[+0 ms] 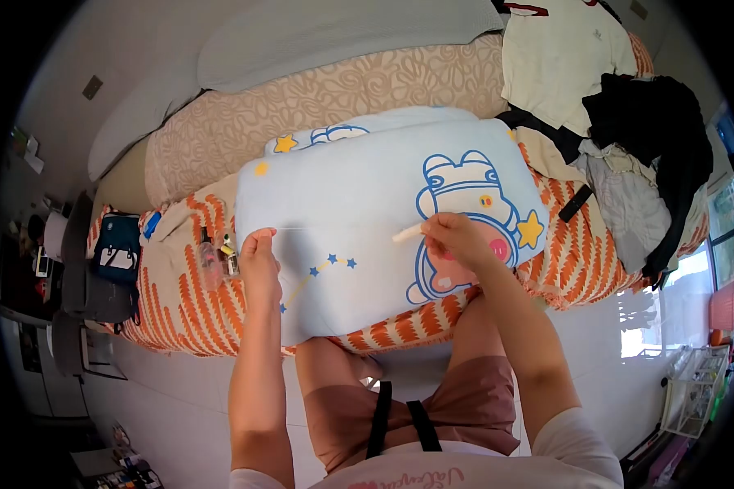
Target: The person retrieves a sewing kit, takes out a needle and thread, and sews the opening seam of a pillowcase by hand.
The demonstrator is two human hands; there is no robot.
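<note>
Both hands are over a light blue cushion [342, 196] printed with a cartoon figure and stars. My left hand [261, 244], at the cushion's left side, is closed in a pinch on the end of a thin white thread [294, 229]. The thread stretches to the right and fades from sight before my other hand. My right hand [453, 238] is closed on a small cream-white stick-like piece [408, 234], which points left above the printed figure. Where the thread meets this piece cannot be made out.
The cushion lies on a sofa with an orange-patterned cover [187, 301]. Small bottles [230, 259] stand left of it, near a dark blue bag [118, 244]. To the right are a black remote [576, 203] and piled clothes [628, 179]. A white rack [695, 391] stands at lower right.
</note>
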